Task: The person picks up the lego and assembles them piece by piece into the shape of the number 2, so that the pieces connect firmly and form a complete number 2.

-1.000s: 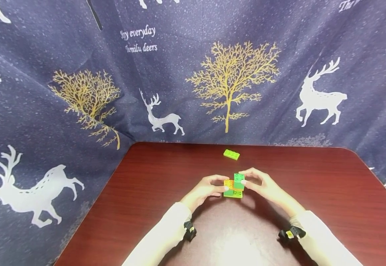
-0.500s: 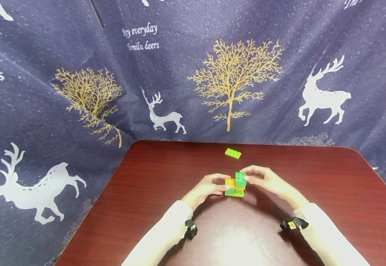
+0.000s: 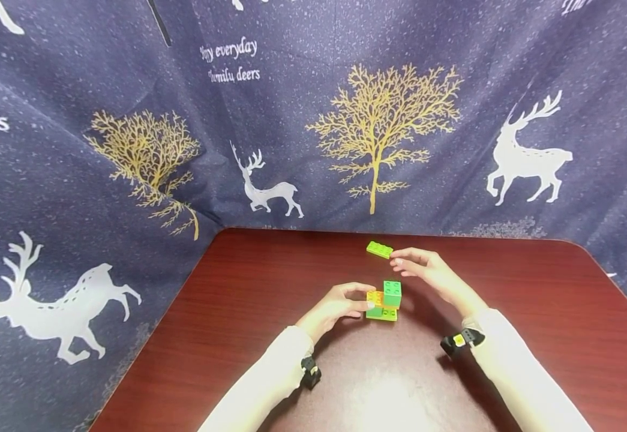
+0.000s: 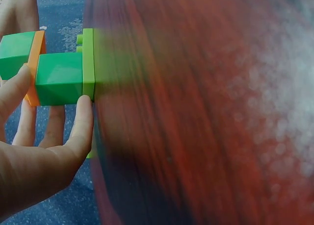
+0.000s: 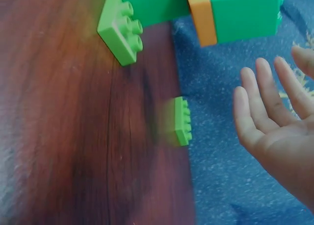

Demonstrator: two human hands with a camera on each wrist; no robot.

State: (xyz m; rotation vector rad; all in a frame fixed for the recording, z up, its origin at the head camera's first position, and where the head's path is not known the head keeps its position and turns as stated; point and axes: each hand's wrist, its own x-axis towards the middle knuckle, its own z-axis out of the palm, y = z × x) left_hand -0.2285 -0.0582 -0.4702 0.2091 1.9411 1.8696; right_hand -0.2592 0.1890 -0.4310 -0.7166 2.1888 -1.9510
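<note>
A small stack of toy building bricks stands on the table. A lime base plate (image 3: pixel 389 318) carries a lower green brick (image 4: pixel 59 78), then an orange plate (image 4: pixel 35 70), then an upper green brick (image 3: pixel 392 294) at the right end. My left hand (image 3: pixel 340 306) grips the stack from the left; one fingertip lies on the orange plate's edge, another at the base plate. Fingers of my right hand (image 3: pixel 423 267) are extended and hold nothing. They are behind the stack, close to the right end of a loose lime plate (image 3: pixel 380 249).
The dark red wooden table (image 3: pixel 270 264) ends at a blue cloth (image 3: pixel 302 120) printed with deer and trees, which hangs behind it and along the left side. Each wrist wears a black camera band (image 3: pixel 461 341).
My right hand has let go of the upper green brick and moved away from me toward the loose lime plate. My left hand keeps its hold on the stack.
</note>
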